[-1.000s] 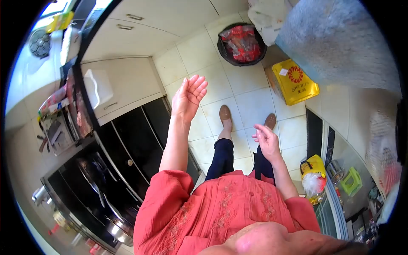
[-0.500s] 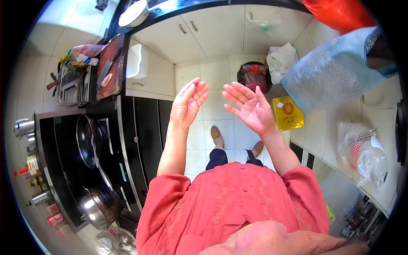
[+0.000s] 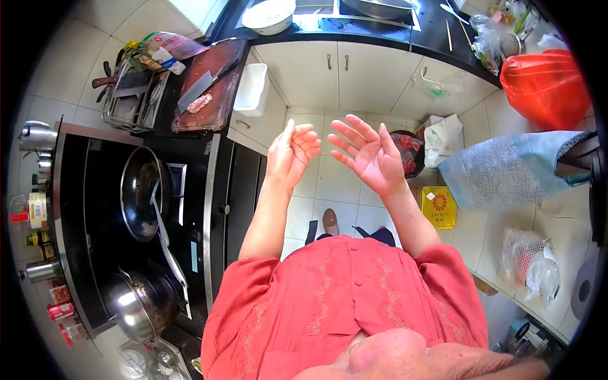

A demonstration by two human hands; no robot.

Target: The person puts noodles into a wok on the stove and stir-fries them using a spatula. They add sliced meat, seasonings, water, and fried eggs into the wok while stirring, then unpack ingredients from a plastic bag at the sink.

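Two empty, unclenched hands (image 3: pixel 291 155) (image 3: pixel 378 159) between one chopping board (image 3: pixel 220 99) and one yellow tin (image 3: pixel 438 208)

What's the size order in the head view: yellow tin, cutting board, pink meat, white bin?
1. Cutting board
2. White bin and yellow tin: too alike to rank
3. Pink meat, smallest

Pan (image 3: pixel 380 7) on far surface (image 3: pixel 432 38) cut off by top edge. Bin (image 3: pixel 416 168) partly hidden behind right hand (image 3: pixel 375 158); its red contents not identifiable. Lettering on yellow tin (image 3: pixel 438 218) too small to read, likewise labels on jars (image 3: pixel 39 212) at left. Contents of red bag (image 3: pixel 544 88) hidden.
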